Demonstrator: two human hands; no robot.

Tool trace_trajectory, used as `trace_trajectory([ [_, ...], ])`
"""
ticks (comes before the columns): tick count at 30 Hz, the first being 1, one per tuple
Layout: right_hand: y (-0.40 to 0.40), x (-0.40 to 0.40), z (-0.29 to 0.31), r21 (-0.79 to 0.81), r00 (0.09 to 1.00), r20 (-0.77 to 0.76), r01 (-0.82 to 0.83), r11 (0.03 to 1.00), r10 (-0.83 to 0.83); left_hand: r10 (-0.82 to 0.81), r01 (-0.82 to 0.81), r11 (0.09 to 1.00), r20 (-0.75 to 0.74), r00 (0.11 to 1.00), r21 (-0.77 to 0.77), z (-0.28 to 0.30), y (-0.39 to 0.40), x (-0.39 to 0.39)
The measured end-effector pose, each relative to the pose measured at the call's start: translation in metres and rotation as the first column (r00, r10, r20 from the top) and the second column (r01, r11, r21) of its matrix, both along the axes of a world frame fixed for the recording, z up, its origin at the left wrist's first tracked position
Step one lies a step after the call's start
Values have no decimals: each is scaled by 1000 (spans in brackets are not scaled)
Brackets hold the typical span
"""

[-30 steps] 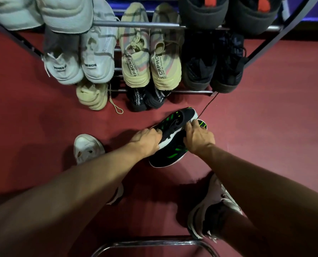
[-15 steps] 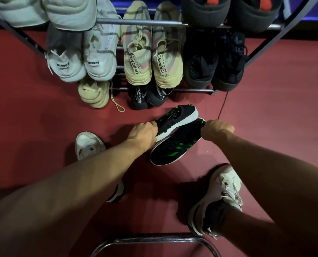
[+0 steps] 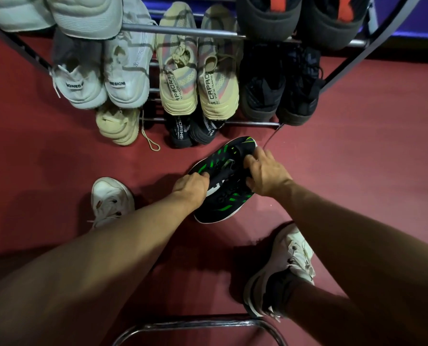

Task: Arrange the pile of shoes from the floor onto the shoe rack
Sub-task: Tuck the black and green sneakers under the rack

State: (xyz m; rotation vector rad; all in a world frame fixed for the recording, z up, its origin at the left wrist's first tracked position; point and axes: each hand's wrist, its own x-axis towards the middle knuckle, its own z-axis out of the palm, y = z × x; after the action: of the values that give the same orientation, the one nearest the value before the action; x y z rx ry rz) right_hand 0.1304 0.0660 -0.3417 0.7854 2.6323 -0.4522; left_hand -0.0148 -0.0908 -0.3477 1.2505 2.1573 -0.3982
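**Both hands on the black-and-green pair, just short of the rack**

Nearest you, a curved metal tube (image 3: 198,323) crosses the bottom edge of the view. Your right foot, in a pale sneaker (image 3: 289,265) with a dark sock, stands on the red floor (image 3: 370,171) at near right; your other white sneaker (image 3: 110,198) shows at near left, partly hidden by your left forearm.

Between your feet and a little farther out lie the two black sneakers with green stripes (image 3: 222,206), one stacked across the other. Your left hand (image 3: 191,189) grips the left side of the pair, its fingers curled down onto the upper shoe. Your right hand (image 3: 266,172) holds the right side, fingers bent over the upper shoe's edge and clamped on it. The lower shoe's white sole rim touches the floor.

Just beyond them stands the shoe rack (image 3: 180,31), its metal bars running left to right. On the lowest bar you can see a cream shoe (image 3: 116,127) with a loose lace loop, and a dark pair (image 3: 193,129) beside it. Above sit a white pair (image 3: 100,81) at left, a beige knitted pair marked CAPRO (image 3: 199,81) in the middle, and a black pair (image 3: 280,83) at right. The top tier holds pale shoes (image 3: 83,13) at far left and dark shoes with orange insides (image 3: 302,16) at far right.
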Motion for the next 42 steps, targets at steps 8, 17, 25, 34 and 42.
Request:
trace_trajectory([
  [8,10,-2,-33,108,942,326,-116,987,75,22,-21,1000,5,1000,-15,-11,5,-2],
  [17,0,-13,-36,272,919,372,27,962,-132,31,-29,999,81,996,-20,-24,8,-3],
  [25,5,-4,-12,329,929,368,-100,939,-30,28,-24,999,139,990,-29,-15,7,-7],
  [34,6,43,2,315,841,533,-89,945,-98,13,-2,998,180,983,-63,4,2,0],
  [42,3,75,13,262,941,339,-114,958,20,-86,107,989,198,976,-99,4,4,32],
])
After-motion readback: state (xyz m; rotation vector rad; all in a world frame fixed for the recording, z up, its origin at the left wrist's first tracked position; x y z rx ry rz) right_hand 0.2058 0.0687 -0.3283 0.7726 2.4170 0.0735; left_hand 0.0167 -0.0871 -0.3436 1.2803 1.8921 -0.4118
